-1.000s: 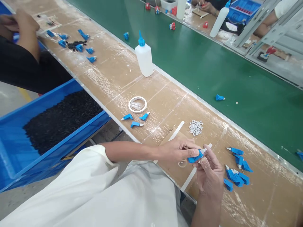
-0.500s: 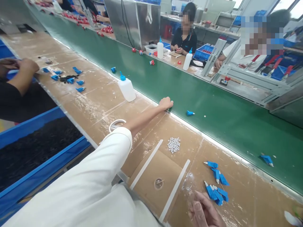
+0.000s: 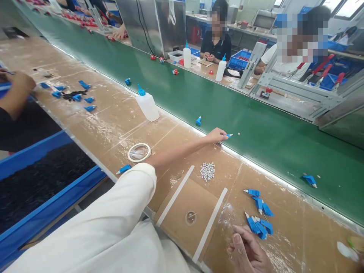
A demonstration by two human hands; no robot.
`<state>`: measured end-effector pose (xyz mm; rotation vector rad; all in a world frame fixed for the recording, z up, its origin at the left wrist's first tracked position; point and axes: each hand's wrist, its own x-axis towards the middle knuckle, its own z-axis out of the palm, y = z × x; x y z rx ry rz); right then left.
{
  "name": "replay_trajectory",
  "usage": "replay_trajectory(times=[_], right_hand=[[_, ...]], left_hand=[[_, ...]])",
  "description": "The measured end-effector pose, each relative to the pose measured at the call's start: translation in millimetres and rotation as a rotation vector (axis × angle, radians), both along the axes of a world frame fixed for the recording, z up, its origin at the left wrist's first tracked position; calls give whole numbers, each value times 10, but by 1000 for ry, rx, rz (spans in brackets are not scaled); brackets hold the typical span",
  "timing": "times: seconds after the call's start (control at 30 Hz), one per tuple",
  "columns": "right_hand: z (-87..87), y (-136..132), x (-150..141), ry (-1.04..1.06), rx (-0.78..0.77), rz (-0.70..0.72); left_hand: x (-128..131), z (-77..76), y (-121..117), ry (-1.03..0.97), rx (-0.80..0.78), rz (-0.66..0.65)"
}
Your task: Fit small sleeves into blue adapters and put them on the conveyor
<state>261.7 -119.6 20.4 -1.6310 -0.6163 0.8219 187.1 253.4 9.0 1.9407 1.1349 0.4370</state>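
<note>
1. Right hand (image 3: pixel 248 250) low over the table (image 3: pixel 313 227), fingers curled, thumb against them; from here can't tell if they hold anything.
2. Blue pieces (image 3: pixel 252 224) loosely heaped just beyond.
3. Grey bits (image 3: pixel 207 172) piled mid-table.
4. Left hand (image 3: pixel 214 135) at green belt (image 3: pixel 273 159), fingertips pinched together on single blue part (image 3: pixel 228 135).
</note>
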Motion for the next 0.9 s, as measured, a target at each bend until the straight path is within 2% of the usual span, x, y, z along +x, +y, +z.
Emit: replay_trajectory(times=[0.1, 0.2, 0.27, 0.3, 0.37, 0.47, 0.53, 0.63, 0.73, 0.8, 0.83, 0.9], right_hand=[[-56, 50, 50, -95, -88, 81], [-106, 171, 26, -215, -117, 139], [-121, 265, -34, -225, -108, 165], [-117, 311, -74, -205, -109, 174], [-78, 404, -168, -133, -115, 192], [23, 539, -323, -30, -91, 252], [72, 618, -423, 9, -53, 282], [68, 695, -540, 37, -19, 280], [9, 713, -591, 53, 12, 274], [-21, 702, -590, 55, 37, 269], [-28, 692, -583, 51, 52, 263], [-29, 669, -565, 44, 73, 271]], left_hand=[[-295, 23, -326, -186, -209, -75], [-665, 1, -735, -514, -609, -85], [-897, 7, -1024, -584, -705, -83], [-998, 24, -1168, -566, -676, -97], [-1161, 84, -1443, -502, -500, -139], [-1308, 185, -1780, -386, -58, -216], [-1354, 215, -1930, -335, 179, -252], [-1382, 194, -2053, -301, 332, -278], [-1407, 154, -2102, -301, 339, -303], [-1433, 152, -2113, -351, 248, -307], [-1447, 159, -2113, -389, 156, -303], [-1472, 178, -2101, -480, -139, -280]])
